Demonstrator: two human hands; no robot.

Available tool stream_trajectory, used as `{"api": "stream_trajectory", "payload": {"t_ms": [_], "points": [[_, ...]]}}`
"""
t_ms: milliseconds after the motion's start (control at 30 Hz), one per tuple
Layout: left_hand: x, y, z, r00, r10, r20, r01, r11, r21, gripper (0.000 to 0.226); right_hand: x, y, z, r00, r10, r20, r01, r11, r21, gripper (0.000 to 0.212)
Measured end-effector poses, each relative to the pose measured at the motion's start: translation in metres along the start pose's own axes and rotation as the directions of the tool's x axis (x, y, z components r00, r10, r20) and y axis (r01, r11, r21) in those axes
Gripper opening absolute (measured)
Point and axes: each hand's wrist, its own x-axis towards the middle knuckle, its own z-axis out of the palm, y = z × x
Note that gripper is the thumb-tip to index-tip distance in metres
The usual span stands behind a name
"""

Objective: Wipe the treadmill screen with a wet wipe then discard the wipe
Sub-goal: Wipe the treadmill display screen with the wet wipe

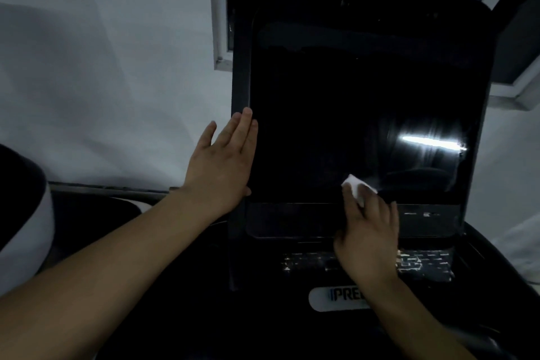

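Observation:
The treadmill screen is a large dark glossy panel in a black frame, filling the middle of the view. A bright light streak reflects on its lower right. My right hand presses a small folded white wet wipe against the screen's lower edge, right of centre; my fingers cover most of the wipe. My left hand lies flat with fingers together against the frame's left side, holding nothing.
Below the screen sits the console with a keypad and a white logo badge. A white wall is on the left, with window frames behind the screen. A dark and white rounded object is at far left.

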Motion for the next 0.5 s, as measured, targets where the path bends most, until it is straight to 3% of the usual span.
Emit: {"api": "stream_trajectory", "payload": {"t_ms": [167, 267, 333, 400, 500], "points": [[0.000, 0.000, 0.000, 1.000, -0.005, -0.005, 0.005, 1.000, -0.015, 0.126, -0.014, -0.079, 0.003, 0.963, -0.270, 0.009, 0.269, 0.962, 0.034, 0.075], [0.001, -0.001, 0.001, 0.999, 0.005, -0.034, -0.006, 1.000, -0.026, 0.105, 0.014, -0.105, -0.005, 0.918, -0.396, -0.030, 0.397, 0.918, 0.029, 0.070], [0.001, -0.002, 0.001, 0.999, 0.005, -0.033, -0.006, 1.000, -0.027, 0.104, 0.053, -0.113, -0.021, 0.912, -0.407, -0.038, 0.408, 0.913, 0.006, 0.075], [0.001, -0.002, 0.000, 1.000, 0.003, -0.010, -0.003, 1.000, -0.022, 0.119, 0.088, -0.119, -0.041, 0.921, -0.388, 0.018, 0.388, 0.922, 0.019, 0.081], [0.000, -0.002, 0.001, 1.000, 0.000, -0.007, -0.001, 1.000, -0.022, 0.123, 0.096, -0.122, -0.047, 0.929, -0.369, 0.026, 0.368, 0.929, 0.033, 0.078]]}}
